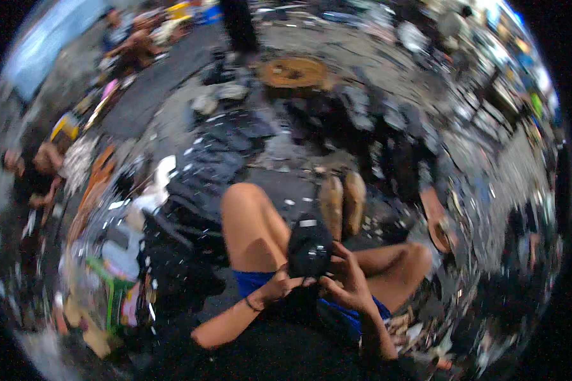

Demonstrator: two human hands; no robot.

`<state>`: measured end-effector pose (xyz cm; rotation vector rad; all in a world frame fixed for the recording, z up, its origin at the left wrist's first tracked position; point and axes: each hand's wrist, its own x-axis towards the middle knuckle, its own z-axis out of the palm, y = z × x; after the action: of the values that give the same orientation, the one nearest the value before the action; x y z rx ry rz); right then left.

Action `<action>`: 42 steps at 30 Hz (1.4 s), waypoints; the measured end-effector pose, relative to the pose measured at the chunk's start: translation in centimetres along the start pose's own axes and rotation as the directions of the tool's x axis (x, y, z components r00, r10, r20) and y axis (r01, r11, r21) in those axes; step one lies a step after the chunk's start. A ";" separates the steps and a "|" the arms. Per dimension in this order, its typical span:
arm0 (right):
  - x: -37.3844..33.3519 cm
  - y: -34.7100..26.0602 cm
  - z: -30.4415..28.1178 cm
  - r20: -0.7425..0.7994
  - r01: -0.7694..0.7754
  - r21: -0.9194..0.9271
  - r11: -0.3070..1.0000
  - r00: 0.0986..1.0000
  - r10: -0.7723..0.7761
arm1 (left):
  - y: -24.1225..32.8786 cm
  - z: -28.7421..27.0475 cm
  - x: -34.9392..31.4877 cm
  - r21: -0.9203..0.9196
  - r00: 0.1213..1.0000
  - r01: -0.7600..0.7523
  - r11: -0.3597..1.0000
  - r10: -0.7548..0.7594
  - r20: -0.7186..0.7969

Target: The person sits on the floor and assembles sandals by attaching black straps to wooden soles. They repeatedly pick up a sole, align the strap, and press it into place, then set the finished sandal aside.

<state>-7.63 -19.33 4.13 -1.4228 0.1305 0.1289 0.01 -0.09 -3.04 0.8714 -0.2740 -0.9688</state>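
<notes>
A rounded, shiny black piece (309, 249) with a small pale patch near its top is held above my lap; blur hides its exact kind. My left hand (281, 286), with a dark band at the wrist, is closed at its lower left edge. On the other side my right hand (348, 279) grips it, thumb below and fingers along the right edge. Beyond the piece, two tan foot-shaped forms (343, 202) lie side by side on the dark floor. My bare knees (243, 198) frame both hands.
Heaps of dark pieces (216, 149) lie ahead and left. A round brown board (293, 72) stands farther off. A brown sandal-like piece (437, 222) is to the right; a green-and-white bag (111, 289) is at left. Other people (41, 168) sit along the left.
</notes>
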 end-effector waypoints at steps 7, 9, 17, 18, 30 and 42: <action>9.3 12.9 -12.7 -0.632 -0.270 -0.696 0.665 0.670 -0.389 | 3.3 0.8 3.6 -0.464 0.985 0.151 0.873 -0.094 0.143; 11.2 17.1 -13.1 -0.660 -0.348 -0.655 0.671 0.696 -0.283 | 4.0 0.1 4.4 -0.290 0.999 0.011 0.957 -0.001 0.032; 6.8 9.8 -11.5 -0.483 -0.010 0.088 0.996 0.874 0.052 | 6.3 -0.9 6.4 -0.133 0.940 -0.219 0.967 0.172 -0.293; 3.8 9.4 -10.5 -0.504 -0.004 0.016 1.000 0.863 0.011 | 6.4 -1.1 6.4 -0.129 0.939 -0.223 0.966 0.177 -0.297; -4.3 -3.9 3.9 -0.190 -0.034 -0.566 0.824 0.978 -0.090 | 5.2 0.4 4.9 -0.382 0.987 -0.156 0.911 0.133 -0.087; 1.5 1.1 9.4 -0.145 0.145 -0.824 0.548 0.881 -0.451 | 3.1 -0.6 1.8 -0.393 0.963 -0.229 0.891 0.147 -0.227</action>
<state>-6.22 -9.84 4.13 -2.3622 0.1109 -0.4260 3.16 -0.39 -1.40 0.5266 0.0176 -0.7169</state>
